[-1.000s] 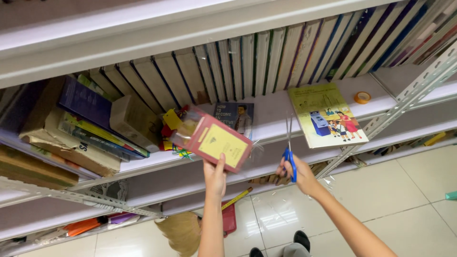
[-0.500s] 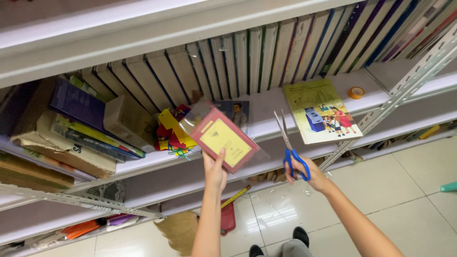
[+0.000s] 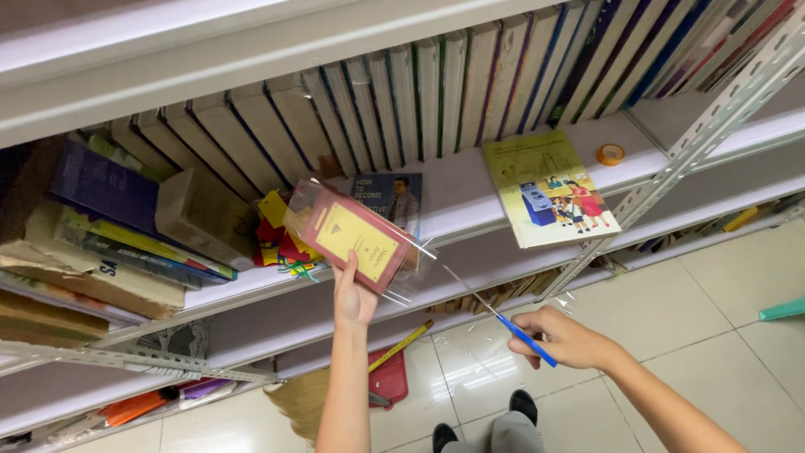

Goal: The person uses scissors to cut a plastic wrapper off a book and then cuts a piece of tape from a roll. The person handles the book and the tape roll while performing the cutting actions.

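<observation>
Red and yellow, that small book in its clear plastic wrap (image 3: pixel 352 242), held up in front of the white metal shelf (image 3: pixel 470 197) — my left hand (image 3: pixel 353 295) grips its lower edge, thumb across the cover. My right hand (image 3: pixel 563 337) is clenched around the blue handles of the scissors (image 3: pixel 495 312), and the blades reach up-left to the loose plastic flap at the book's lower right corner. A yellow picture book (image 3: pixel 545 189) lies flat on the shelf beside a small roll of orange tape (image 3: pixel 610 154). A row of upright books (image 3: pixel 436 92) stands behind.
</observation>
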